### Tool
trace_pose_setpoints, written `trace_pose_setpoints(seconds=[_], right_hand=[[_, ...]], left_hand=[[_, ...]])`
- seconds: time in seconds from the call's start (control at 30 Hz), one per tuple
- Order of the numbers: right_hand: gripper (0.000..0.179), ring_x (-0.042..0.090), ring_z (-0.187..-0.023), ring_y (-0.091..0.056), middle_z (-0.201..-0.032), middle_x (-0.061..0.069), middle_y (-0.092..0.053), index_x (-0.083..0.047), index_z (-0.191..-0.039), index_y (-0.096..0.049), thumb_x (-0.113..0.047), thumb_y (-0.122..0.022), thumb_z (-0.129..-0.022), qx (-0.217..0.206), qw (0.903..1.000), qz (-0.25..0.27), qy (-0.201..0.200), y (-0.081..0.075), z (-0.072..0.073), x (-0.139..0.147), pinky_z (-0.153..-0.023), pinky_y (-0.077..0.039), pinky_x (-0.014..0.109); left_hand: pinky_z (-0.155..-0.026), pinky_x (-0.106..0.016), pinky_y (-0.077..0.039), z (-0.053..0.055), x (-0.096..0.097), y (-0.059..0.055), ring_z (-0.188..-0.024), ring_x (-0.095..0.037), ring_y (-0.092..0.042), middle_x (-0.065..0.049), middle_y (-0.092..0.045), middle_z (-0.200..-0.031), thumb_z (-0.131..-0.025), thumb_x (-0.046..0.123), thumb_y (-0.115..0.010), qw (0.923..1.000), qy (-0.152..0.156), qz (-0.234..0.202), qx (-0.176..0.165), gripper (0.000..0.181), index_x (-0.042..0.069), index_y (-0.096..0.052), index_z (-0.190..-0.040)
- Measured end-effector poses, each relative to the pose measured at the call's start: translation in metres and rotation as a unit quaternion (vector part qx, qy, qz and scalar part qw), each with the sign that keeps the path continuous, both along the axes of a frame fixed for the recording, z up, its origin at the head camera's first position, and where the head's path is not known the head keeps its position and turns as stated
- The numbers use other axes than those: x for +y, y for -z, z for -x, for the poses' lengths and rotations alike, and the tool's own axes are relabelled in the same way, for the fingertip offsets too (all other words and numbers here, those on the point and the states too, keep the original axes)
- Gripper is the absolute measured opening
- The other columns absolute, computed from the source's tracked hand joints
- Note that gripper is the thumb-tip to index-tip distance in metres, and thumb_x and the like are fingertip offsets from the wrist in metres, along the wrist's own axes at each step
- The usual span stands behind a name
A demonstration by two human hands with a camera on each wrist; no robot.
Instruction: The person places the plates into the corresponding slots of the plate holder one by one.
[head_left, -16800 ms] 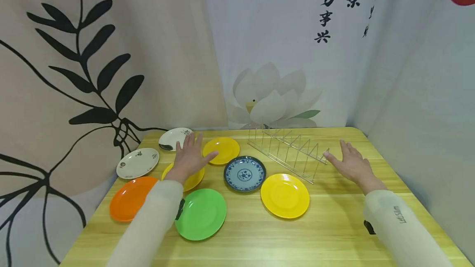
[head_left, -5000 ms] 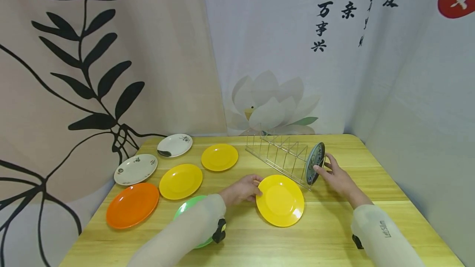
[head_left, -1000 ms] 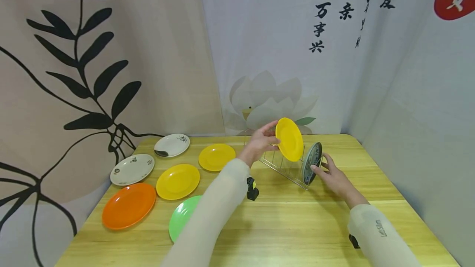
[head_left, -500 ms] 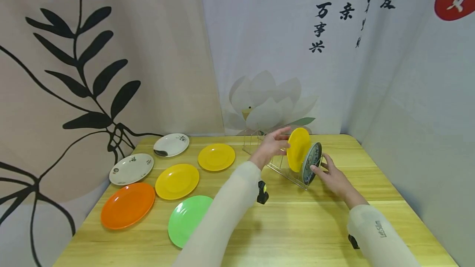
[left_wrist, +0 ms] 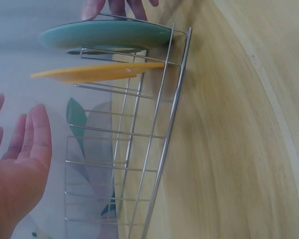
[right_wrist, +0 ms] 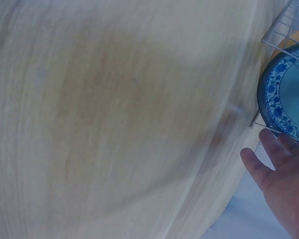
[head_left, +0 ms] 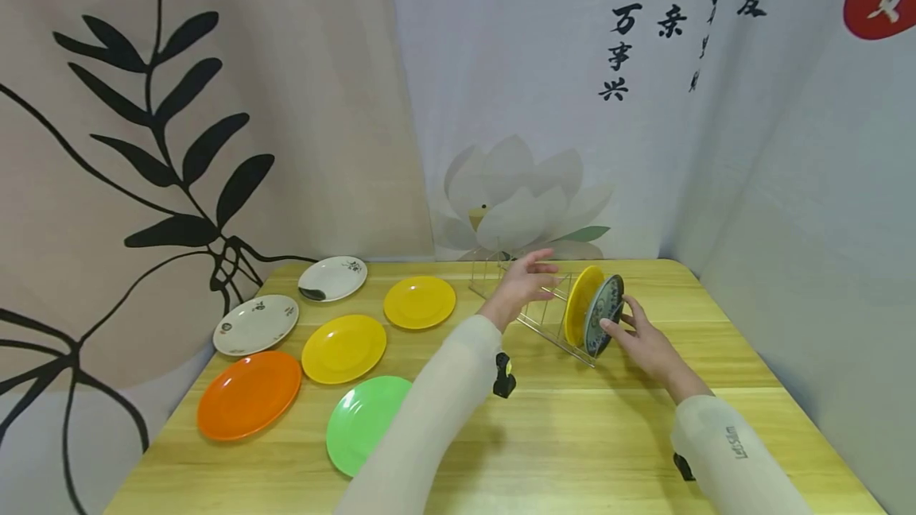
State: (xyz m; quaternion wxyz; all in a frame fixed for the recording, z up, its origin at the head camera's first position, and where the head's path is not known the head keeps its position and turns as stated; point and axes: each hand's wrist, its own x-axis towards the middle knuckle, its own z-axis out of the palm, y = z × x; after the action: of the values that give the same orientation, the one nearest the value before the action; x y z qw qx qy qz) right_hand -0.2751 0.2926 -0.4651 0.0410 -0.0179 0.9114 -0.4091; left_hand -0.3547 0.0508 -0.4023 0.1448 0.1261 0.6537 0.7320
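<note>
Gold wire dish rack (head_left: pixel 556 340) stands at the back right of the table. A blue-patterned plate (head_left: pixel 603 315) is upright in its right end slot, and a yellow plate (head_left: pixel 581 304) stands just left of it, leaning slightly. My left hand (head_left: pixel 522 288) hovers over the rack's middle, fingers spread; in the left wrist view it is apart from the yellow plate (left_wrist: pixel 94 73). My right hand (head_left: pixel 647 348) holds the rack's right end, thumb overlapping the blue plate's edge; in the right wrist view its fingertips are at the end wire, close to the plate (right_wrist: pixel 284 104).
Left of the rack lie two yellow plates (head_left: pixel 419 302), two white plates (head_left: pixel 256 324), an orange plate (head_left: pixel 249 396) and a green plate (head_left: pixel 368 424), partly behind my left sleeve. Printed curtains (head_left: pixel 343 141) rise behind the wooden table (head_left: pixel 558 435).
The yellow plate from the table's front middle was carried over the rack, lowered into a slot beside the blue plate and let go by my left hand. My right hand stays at the rack end.
</note>
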Motion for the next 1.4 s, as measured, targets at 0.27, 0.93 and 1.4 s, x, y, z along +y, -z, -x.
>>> trace_pose_setpoints(seconds=[0.27,0.93,1.4], right_hand=[[0.091,0.053,-0.136,-0.033,-0.156,0.035,-0.018,-0.015,-0.159,0.009,-0.061,-0.042,-0.100,-0.014,0.9999,0.007,0.008,0.000,-0.003,0.004,-0.109,-0.028,0.066],[0.089,0.052,-0.135,-0.034,-0.155,0.035,-0.020,-0.015,-0.159,0.007,-0.060,-0.042,-0.100,0.005,1.0000,-0.001,0.004,0.002,0.000,0.006,-0.108,-0.030,0.066],[0.088,0.052,-0.135,-0.034,-0.154,0.035,-0.023,-0.013,-0.159,0.003,-0.060,-0.043,-0.100,0.016,0.9998,0.006,0.003,0.002,0.001,0.001,-0.108,-0.031,0.065]], left_hand=[[-0.097,-0.051,-0.050,0.002,-0.002,0.001,-0.103,-0.025,-0.065,-0.013,-0.062,-0.124,-0.092,-0.003,-0.065,1.0000,0.004,-0.006,-0.006,0.055,0.012,-0.052,-0.144],[-0.095,-0.046,-0.052,0.012,-0.087,-0.007,-0.119,-0.032,-0.057,-0.012,-0.058,-0.129,-0.095,0.005,-0.065,0.9976,0.008,0.069,0.008,0.054,0.016,-0.050,-0.146],[-0.096,-0.046,-0.052,-0.001,-0.181,0.009,-0.123,-0.034,-0.055,-0.017,-0.054,-0.137,-0.096,0.016,-0.067,0.9892,0.038,0.141,0.006,0.060,0.013,-0.042,-0.151]])
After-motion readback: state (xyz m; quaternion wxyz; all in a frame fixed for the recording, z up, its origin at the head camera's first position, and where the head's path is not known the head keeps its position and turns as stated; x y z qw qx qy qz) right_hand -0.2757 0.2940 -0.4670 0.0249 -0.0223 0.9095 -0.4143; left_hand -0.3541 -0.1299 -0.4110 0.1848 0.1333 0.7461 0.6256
